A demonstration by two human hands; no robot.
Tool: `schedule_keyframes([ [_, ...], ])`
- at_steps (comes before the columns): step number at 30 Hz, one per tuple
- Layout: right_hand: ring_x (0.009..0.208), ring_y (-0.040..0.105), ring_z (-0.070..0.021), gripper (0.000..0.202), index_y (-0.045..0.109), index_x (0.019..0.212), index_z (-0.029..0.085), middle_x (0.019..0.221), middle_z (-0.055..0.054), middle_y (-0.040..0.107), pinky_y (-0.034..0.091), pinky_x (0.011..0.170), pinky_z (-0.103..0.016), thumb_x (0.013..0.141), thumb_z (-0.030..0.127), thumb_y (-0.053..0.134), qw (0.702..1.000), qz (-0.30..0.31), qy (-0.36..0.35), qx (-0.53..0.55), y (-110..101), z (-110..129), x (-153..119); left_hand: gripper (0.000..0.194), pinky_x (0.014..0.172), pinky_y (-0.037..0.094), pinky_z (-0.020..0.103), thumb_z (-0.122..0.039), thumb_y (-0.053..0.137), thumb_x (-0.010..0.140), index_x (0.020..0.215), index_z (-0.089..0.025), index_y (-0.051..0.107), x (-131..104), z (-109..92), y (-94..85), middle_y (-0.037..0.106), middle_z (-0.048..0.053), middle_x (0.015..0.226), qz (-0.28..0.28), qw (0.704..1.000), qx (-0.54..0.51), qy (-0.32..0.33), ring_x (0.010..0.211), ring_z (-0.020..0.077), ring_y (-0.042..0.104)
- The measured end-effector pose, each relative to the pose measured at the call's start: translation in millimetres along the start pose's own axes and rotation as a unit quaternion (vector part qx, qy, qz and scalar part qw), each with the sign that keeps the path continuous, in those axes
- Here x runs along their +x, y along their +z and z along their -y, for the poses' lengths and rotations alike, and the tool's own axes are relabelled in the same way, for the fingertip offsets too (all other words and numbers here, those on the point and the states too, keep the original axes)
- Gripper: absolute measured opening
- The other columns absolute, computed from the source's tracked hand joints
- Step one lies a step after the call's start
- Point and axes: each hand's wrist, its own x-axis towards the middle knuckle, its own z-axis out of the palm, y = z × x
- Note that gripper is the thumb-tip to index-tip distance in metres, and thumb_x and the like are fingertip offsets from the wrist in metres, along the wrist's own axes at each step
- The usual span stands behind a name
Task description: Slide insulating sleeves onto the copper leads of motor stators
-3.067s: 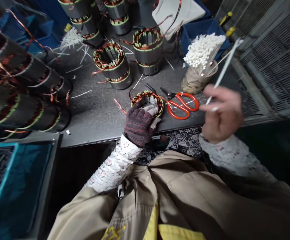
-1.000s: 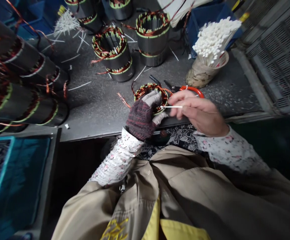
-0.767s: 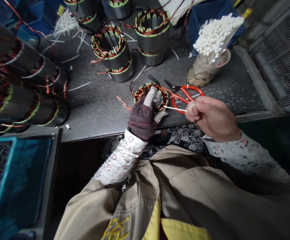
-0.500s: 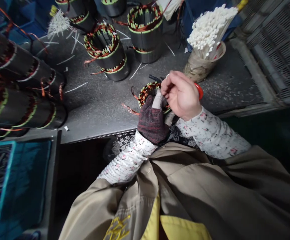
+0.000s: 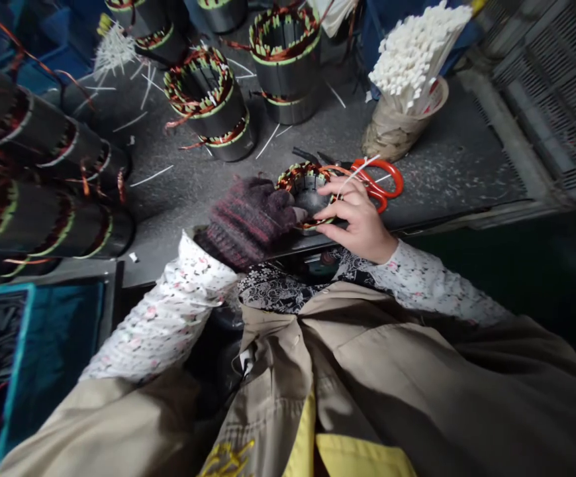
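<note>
Stator of copper-wound grey metal, probably heavy, is best held by its wall; right hand fingers are spread at its four o'clock, left hand fingers cannot be judged.

1 dark worktop — slatted panels alongside

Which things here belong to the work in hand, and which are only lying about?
Seems to belong:
wound core between the left hand and right hand
white strip at the latter
red-handled scissors nearby
strip-filled cup

Seems just lying about:
loose white strip further left
small white scrap
</note>
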Motion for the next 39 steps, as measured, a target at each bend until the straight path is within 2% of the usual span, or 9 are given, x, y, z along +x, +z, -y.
schedule_keyframes([
  [4, 0.093, 0.071, -0.0220, 0.010, 0.068, 0.089, 0.026, 0.097, -0.003, 0.072, 0.061, 0.086, -0.044, 0.099, 0.028, 0.069, 0.984, -0.176, -0.009, -0.014, -23, -2, 5, 0.024, 0.100, 0.065, 0.049, -0.019, 0.052, 0.107, 0.113, -0.021, 0.075, -4, 0, 5.3, 0.082, 0.004, 0.104, -0.101, 0.977, 0.130, 0.131, 0.099, 0.0242, 0.079],
  [6, 0.074, 0.064, -0.0162, 0.014, 0.063, 0.090, 0.025, 0.085, 0.000, 0.064, 0.056, 0.070, -0.035, 0.100, 0.032, 0.070, 0.954, -0.298, 0.002, -0.032, -40, -22, 15, 0.020, 0.112, 0.062, 0.048, -0.018, 0.058, 0.106, 0.121, -0.020, 0.071, -9, 3, 14.6, 0.082, 0.004, 0.120, -0.182, 0.968, 0.106, 0.136, 0.115, 0.0242, 0.078],
  [8, 0.069, 0.056, -0.0132, 0.019, 0.060, 0.094, 0.024, 0.084, 0.001, 0.061, 0.052, 0.064, -0.031, 0.099, 0.036, 0.074, 0.939, -0.338, 0.028, -0.061, -56, -50, 30, 0.021, 0.115, 0.061, 0.051, -0.026, 0.062, 0.106, 0.124, -0.018, 0.067, -9, 8, 26.0, 0.079, 0.009, 0.128, -0.207, 0.968, 0.030, 0.139, 0.122, 0.0267, 0.077],
  [13, 0.083, 0.061, -0.0150, 0.022, 0.060, 0.092, 0.025, 0.099, -0.007, 0.067, 0.056, 0.074, -0.033, 0.101, 0.037, 0.076, 0.967, -0.228, 0.059, -0.097, -78, -77, 60, 0.015, 0.111, 0.063, 0.049, -0.038, 0.065, 0.105, 0.112, -0.024, 0.065, 1, 6, 50.1, 0.082, 0.006, 0.111, -0.220, 0.957, -0.153, 0.108, 0.107, 0.0232, 0.081],
  [18, 0.074, 0.073, -0.0135, 0.005, 0.066, 0.104, 0.025, 0.097, -0.002, 0.078, 0.060, 0.063, -0.029, 0.106, 0.029, 0.065, 0.967, -0.255, -0.007, -0.012, -69, -11, 36, 0.016, 0.111, 0.063, 0.051, -0.037, 0.069, 0.103, 0.108, -0.021, 0.067, -1, -28, 61.4, 0.082, 0.005, 0.105, -0.262, 0.957, -0.110, -0.054, 0.106, 0.0241, 0.081],
  [23, 0.085, 0.081, -0.0177, 0.016, 0.068, 0.102, 0.028, 0.095, 0.000, 0.083, 0.067, 0.073, -0.031, 0.100, 0.014, 0.062, 0.989, -0.058, -0.101, -0.087, -60, 31, -13, 0.020, 0.117, 0.058, 0.057, -0.041, 0.071, 0.102, 0.108, -0.022, 0.067, 0, -44, 69.8, 0.081, 0.010, 0.118, -0.266, 0.947, -0.123, -0.129, 0.120, 0.0266, 0.078],
  [27, 0.098, 0.081, -0.0237, 0.013, 0.063, 0.100, 0.024, 0.106, -0.009, 0.082, 0.070, 0.078, -0.039, 0.097, 0.013, 0.055, 0.987, -0.029, -0.157, -0.034, -53, 24, -33, 0.018, 0.125, 0.051, 0.058, -0.040, 0.070, 0.102, 0.110, -0.024, 0.065, 1, -45, 76.9, 0.077, 0.010, 0.132, -0.271, 0.942, -0.130, -0.151, 0.131, 0.0273, 0.072],
  [33, 0.067, 0.069, -0.0188, 0.012, 0.054, 0.089, 0.026, 0.077, -0.002, 0.071, 0.060, 0.063, -0.034, 0.092, 0.014, 0.054, 0.988, -0.006, -0.150, 0.039, -52, 9, -38, 0.028, 0.127, 0.047, 0.059, -0.040, 0.067, 0.102, 0.124, -0.024, 0.061, 0, -50, 77.1, 0.076, 0.011, 0.130, -0.273, 0.937, -0.131, -0.173, 0.129, 0.0290, 0.072],
  [39, 0.061, 0.066, -0.0191, 0.015, 0.056, 0.088, 0.027, 0.072, 0.000, 0.069, 0.053, 0.056, -0.033, 0.088, 0.013, 0.054, 0.992, -0.012, -0.127, 0.021, -53, 5, -34, 0.069, 0.129, 0.044, 0.058, -0.044, 0.064, 0.104, 0.162, -0.019, 0.036, 4, -56, 69.3, 0.066, 0.019, 0.149, -0.260, 0.929, -0.161, -0.207, 0.146, 0.0350, 0.061],
])
